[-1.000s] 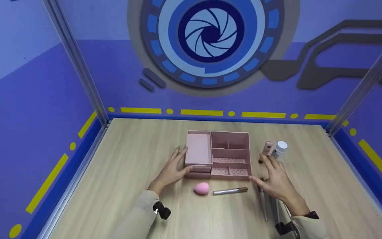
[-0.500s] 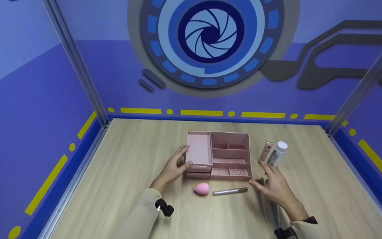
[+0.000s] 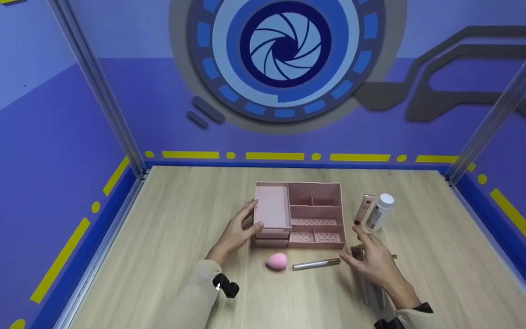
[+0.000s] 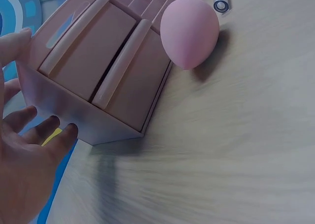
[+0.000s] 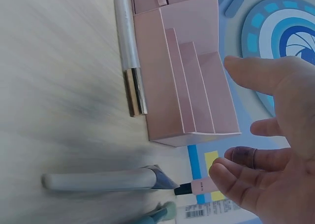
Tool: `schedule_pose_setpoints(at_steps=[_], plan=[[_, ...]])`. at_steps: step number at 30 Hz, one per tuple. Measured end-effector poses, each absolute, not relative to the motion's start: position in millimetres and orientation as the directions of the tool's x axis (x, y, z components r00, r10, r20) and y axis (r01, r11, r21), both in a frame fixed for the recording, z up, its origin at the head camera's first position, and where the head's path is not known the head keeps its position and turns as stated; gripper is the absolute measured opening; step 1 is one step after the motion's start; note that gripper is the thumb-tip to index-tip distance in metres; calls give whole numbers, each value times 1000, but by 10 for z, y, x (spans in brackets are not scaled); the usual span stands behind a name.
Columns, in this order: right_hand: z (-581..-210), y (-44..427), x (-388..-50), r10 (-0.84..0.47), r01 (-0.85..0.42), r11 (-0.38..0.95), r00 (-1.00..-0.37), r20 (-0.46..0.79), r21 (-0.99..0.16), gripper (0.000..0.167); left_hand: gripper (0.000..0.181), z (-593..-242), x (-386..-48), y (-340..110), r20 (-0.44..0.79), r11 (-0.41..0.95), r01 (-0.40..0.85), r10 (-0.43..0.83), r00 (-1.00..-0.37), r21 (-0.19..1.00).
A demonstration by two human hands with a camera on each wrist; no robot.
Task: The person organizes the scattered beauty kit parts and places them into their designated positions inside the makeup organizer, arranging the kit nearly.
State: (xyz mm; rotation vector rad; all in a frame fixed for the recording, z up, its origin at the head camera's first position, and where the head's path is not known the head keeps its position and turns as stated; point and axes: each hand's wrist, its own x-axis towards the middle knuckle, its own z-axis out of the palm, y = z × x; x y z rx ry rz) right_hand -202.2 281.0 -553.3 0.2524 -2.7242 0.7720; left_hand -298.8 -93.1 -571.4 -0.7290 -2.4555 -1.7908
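Observation:
A pink makeup organizer (image 3: 274, 205) with drawers at the left and open compartments at the right stands on the table. My left hand (image 3: 233, 235) touches its left side, fingers extended and thumb near the front corner. Just off the organizer's right front corner, my right hand (image 3: 377, 260) hovers with loosely bent fingers and nothing in its grasp. Under that hand lie makeup brushes (image 3: 365, 290), partly hidden by it. In front of the organizer are a pink makeup sponge (image 3: 277, 261) and a silver tube with a gold cap (image 3: 315, 264).
To the right of the organizer, a small pink squeeze tube (image 3: 365, 208) stands beside a white-capped bottle (image 3: 380, 212). The wooden table (image 3: 190, 196) is bounded by blue printed walls with metal corner posts.
My right hand has drawn back a little from the squeeze tube and bottle, leaving more of them visible. The left thumb has lifted slightly along the organizer. The head view has shifted slightly.

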Motion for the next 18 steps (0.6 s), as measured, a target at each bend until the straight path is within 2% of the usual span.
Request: schedule_pose_setpoints(at_steps=[8, 18], plan=[[-5597, 2776, -2003, -72, -225, 856, -943, 324, -466, 81, 70, -5448, -2852, -934, 241, 136, 316, 396, -886, 939], [-5659, 2760, -1969, -60, -194, 867, -955, 291, -458, 80, 65, -5479, -2884, -958, 290, 77, 347, 397, -871, 935]])
